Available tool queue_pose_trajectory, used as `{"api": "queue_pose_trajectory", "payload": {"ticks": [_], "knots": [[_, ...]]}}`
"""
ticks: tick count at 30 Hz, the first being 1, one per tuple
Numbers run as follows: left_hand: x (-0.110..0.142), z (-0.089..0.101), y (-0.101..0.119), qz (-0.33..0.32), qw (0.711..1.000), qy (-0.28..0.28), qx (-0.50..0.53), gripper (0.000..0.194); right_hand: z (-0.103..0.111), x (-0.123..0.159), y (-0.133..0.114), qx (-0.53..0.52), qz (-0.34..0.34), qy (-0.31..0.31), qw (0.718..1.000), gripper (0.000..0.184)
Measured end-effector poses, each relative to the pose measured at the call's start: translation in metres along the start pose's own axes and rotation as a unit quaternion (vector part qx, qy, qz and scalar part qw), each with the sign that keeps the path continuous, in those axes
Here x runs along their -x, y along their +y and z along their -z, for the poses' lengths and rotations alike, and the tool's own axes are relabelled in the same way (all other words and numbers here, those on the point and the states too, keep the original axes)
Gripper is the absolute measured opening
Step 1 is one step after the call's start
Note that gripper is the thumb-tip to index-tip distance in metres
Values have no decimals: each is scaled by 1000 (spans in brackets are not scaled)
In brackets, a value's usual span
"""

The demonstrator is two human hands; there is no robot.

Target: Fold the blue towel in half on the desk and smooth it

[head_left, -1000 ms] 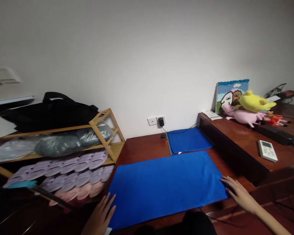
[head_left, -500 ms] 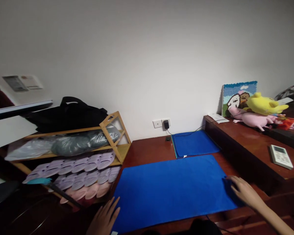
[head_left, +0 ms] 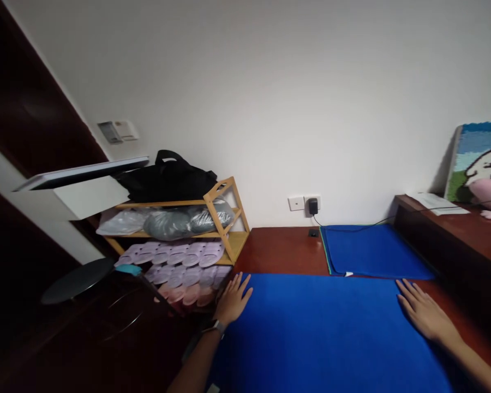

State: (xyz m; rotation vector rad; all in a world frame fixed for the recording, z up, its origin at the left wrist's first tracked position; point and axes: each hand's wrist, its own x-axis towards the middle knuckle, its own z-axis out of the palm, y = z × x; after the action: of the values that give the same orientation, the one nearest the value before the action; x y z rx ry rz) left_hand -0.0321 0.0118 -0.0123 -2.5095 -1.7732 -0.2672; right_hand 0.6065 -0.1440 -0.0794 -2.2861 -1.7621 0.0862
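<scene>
A blue cloth (head_left: 323, 333) lies spread flat over the dark red wooden table (head_left: 278, 248). At its far left corner rests my left hand (head_left: 233, 299), fingers spread on the cloth and a watch on the wrist. My right hand (head_left: 427, 311) lies at the far right corner, fingers stretched out along the cloth's edge. Neither hand grips anything. Beyond the spread cloth, near the wall, is a folded blue cloth (head_left: 372, 251) with a green edge and a small white tag.
On the left stands a wooden rack (head_left: 229, 218) with purple slippers (head_left: 188, 252), bagged items and a black bag (head_left: 172, 180). A black stool (head_left: 79, 278) is beside it. A black plug (head_left: 312, 206) sits in the wall socket. At right, a raised ledge (head_left: 466, 229) carries paper and a picture.
Both hands have moved to the far corners of the spread cloth, the left one going farther forward. My view has turned left, and the cloth appears larger and closer.
</scene>
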Motion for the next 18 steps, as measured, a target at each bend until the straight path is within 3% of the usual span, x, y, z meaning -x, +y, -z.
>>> {"api": "queue_pose_trajectory", "payload": {"ticks": [5,9,11,14,16,18], "knots": [[7,9,-5,-3,1000,-16,-3,62,-5,4,15,19,-25,7,999,78],[5,19,-4,0,999,31,25,55,-6,4,27,13,-21,9,1000,78],[4,17,-4,-1,998,43,43,56,-2,4,20,22,-18,21,999,79],[3,9,-6,-8,997,36,63,58,11,3,-36,27,19,78,996,76],[3,2,-7,-12,997,36,70,60,17,5,-108,9,70,91,993,73],[3,-4,-9,-15,997,39,71,61,20,8,-197,-21,129,54,990,73]]}}
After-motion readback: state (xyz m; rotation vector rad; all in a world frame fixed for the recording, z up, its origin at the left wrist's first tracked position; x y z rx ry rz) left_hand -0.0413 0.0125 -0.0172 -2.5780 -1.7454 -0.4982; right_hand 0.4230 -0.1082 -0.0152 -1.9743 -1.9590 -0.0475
